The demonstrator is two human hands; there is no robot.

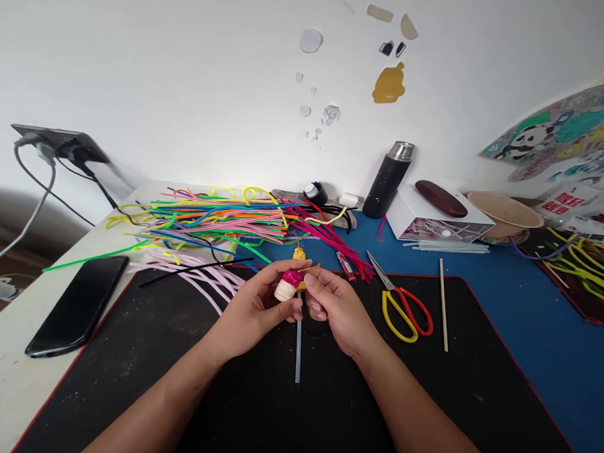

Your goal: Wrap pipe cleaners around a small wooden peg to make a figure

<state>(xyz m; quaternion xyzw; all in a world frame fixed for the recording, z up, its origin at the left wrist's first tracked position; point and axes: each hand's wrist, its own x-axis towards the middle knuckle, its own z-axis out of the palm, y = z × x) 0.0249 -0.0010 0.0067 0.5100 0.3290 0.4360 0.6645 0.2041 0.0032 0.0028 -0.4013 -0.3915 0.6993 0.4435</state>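
Observation:
My left hand is closed around a small wound piece, magenta at the top and cream-white below, that looks made of coiled pipe cleaner. Close beside it, my right hand pinches with thumb and fingers at a thin orange strand by the magenta end; its fingertips partly hide the grip. Just beyond the hands stands a small yellow wound piece. A translucent glue stick lies on the black mat below the hands.
Bundles of coloured pipe cleaners lie at the back left, near a phone. To the right are scissors and a wooden stick. Behind stand a black thermos, a white box and a bowl.

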